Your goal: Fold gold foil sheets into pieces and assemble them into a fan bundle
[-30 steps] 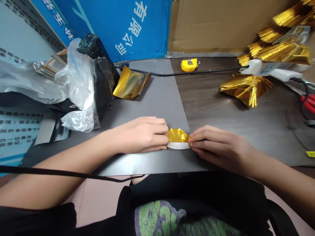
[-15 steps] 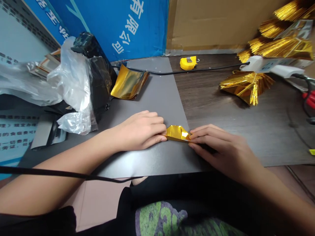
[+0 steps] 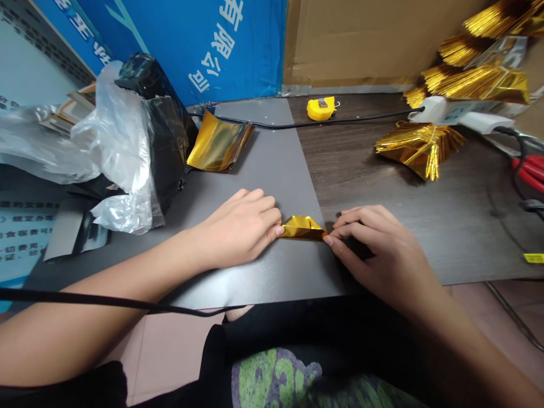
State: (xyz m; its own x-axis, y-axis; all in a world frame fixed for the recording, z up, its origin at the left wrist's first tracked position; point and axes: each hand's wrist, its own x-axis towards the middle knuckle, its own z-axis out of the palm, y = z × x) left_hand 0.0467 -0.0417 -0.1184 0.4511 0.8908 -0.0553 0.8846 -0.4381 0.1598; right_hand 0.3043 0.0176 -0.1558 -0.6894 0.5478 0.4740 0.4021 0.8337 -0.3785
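A small strip of shiny gold foil paper [image 3: 302, 226], folded with slanted upper corners, stands on the grey mat between my hands. My left hand [image 3: 250, 228] is closed on its left end, thumb at the front and fingers curled behind. At the right end, my right hand [image 3: 376, 243] pinches the tip between thumb and forefinger, its other fingers bent above. Behind my left hand lies a small stack of gold foil sheets [image 3: 219, 141], slightly curled.
A yellow tape measure [image 3: 321, 108] and a black cable lie along the back. Bundled gold foil pieces [image 3: 420, 144] sit at right near a white power strip [image 3: 454, 112] and red-handled tool [image 3: 531, 170]. A plastic bag [image 3: 121, 147] drapes a black package at left. Cardboard boxes [image 3: 348, 45] stand behind.
The right end of the gold strip now looks narrower and flatter. My right fingers have lifted and spread somewhat, leaving thumb and forefinger at the tip. The view has shifted slightly.
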